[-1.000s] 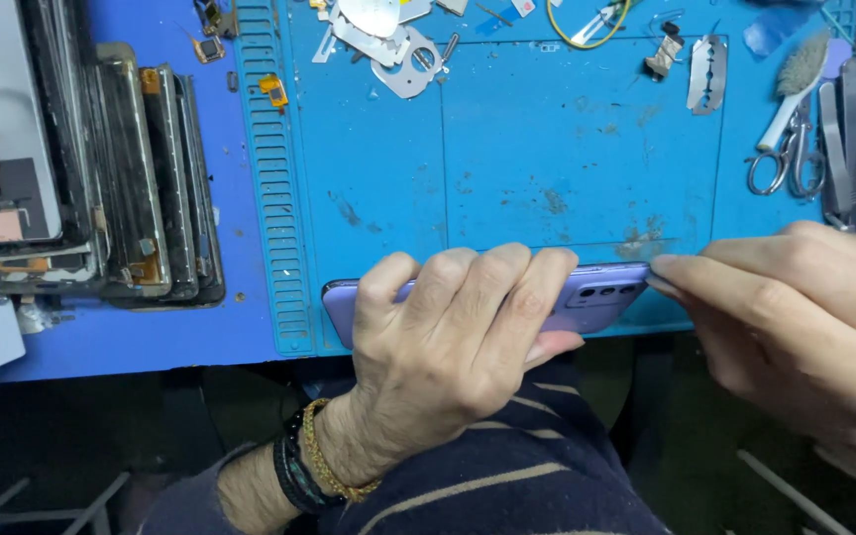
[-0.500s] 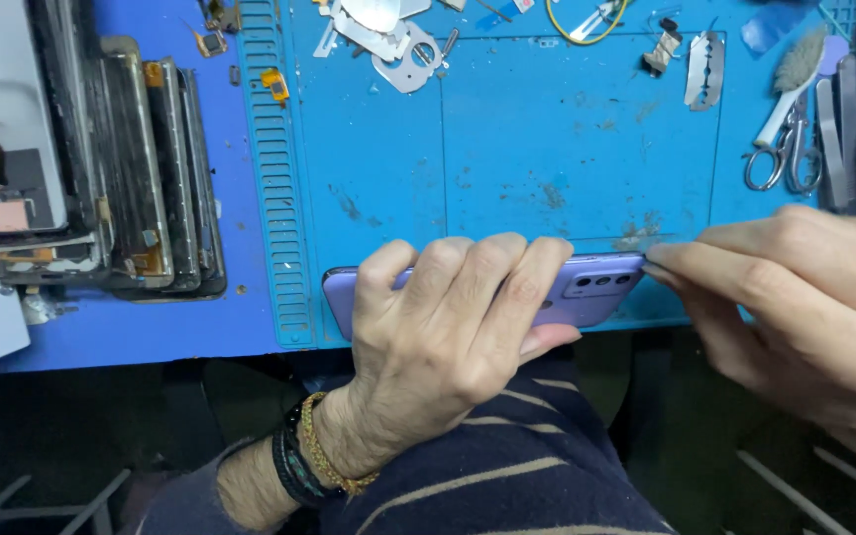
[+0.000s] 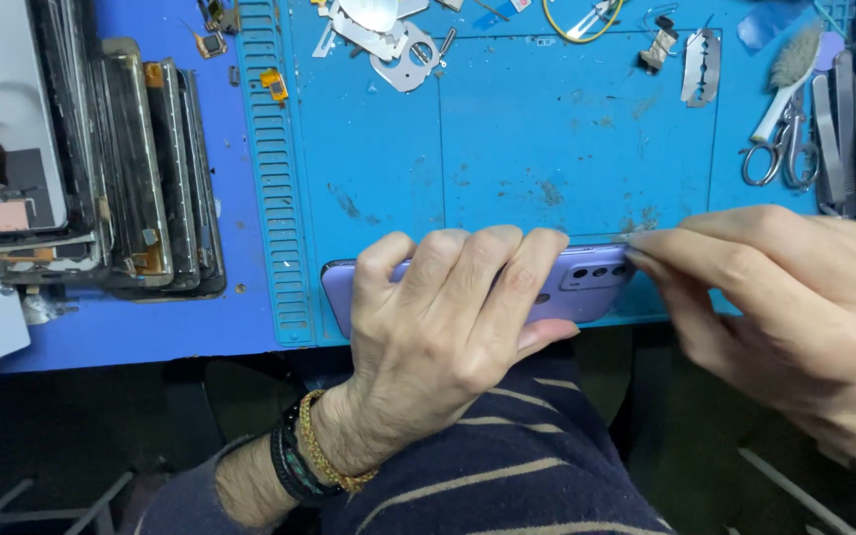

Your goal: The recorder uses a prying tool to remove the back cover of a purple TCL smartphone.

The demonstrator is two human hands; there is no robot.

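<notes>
Left hand (image 3: 448, 317) wraps over a purple phone (image 3: 587, 282), fingers curled across its back, gripping it on edge at the near rim of the blue mat (image 3: 567, 149). Phone lies lengthwise, left to right, camera cluster toward the right end, back facing the viewer. Right hand (image 3: 785, 297) pinched closed at the phone's right end, thumb and forefinger tips touching the top right corner; something thin sits between them, too small to tell what. Bracelets (image 3: 309, 466) on the left wrist, striped dark sleeve below.

Mat is scuffed, with a ribbed strip down its left side. At its far edge: metal plates (image 3: 388, 40), a yellow cable loop (image 3: 582, 25), a razor blade (image 3: 702, 67). Far right: brush (image 3: 790, 69), scissors (image 3: 785, 154), a row of dark tools (image 3: 849, 129). Left of the mat, well apart from the hands, a stack of phone frames (image 3: 141, 168) standing on edge, against a grey panel (image 3: 2, 129).
</notes>
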